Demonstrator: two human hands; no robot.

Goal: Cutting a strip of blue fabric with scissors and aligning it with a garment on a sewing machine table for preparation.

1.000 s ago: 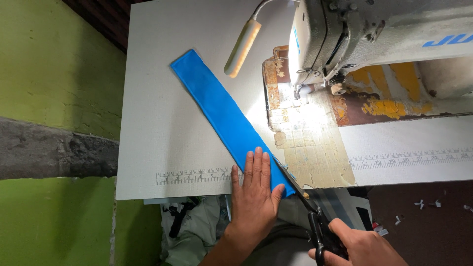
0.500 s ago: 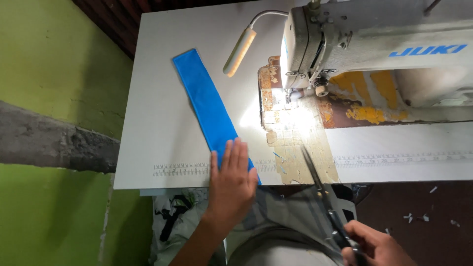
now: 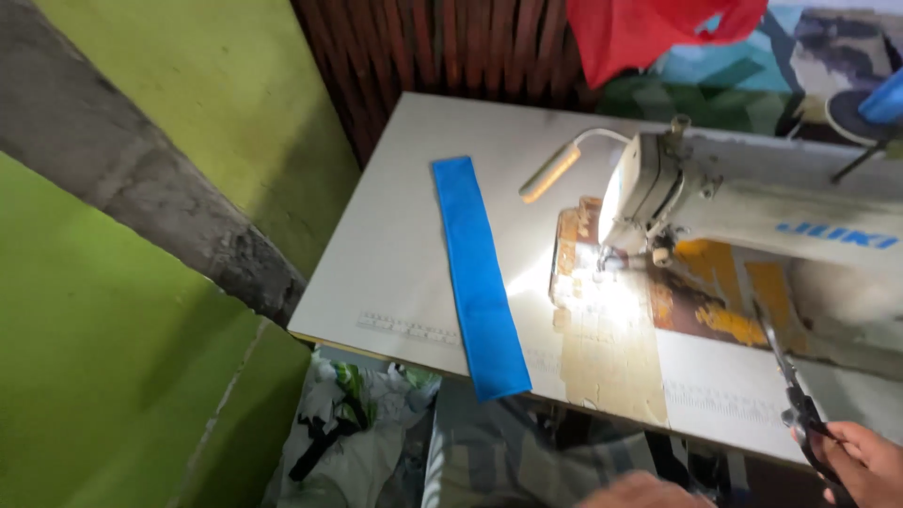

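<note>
Fingers [image 3: 861,452] of the right hand [image 3: 870,463] grip black-handled scissors [image 3: 788,381], blades up.

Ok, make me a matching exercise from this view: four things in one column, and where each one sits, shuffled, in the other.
Things:
1. blue fabric strip
2. scissors
3. red cloth
4. lamp

Places:
A. hanging at the top of the view, behind the table
B. held in the right hand at the lower right
C. lying flat on the table, its near end over the front edge
D. on a curved neck, left of the sewing machine head

Pairs: 1-C, 2-B, 3-A, 4-D
</note>
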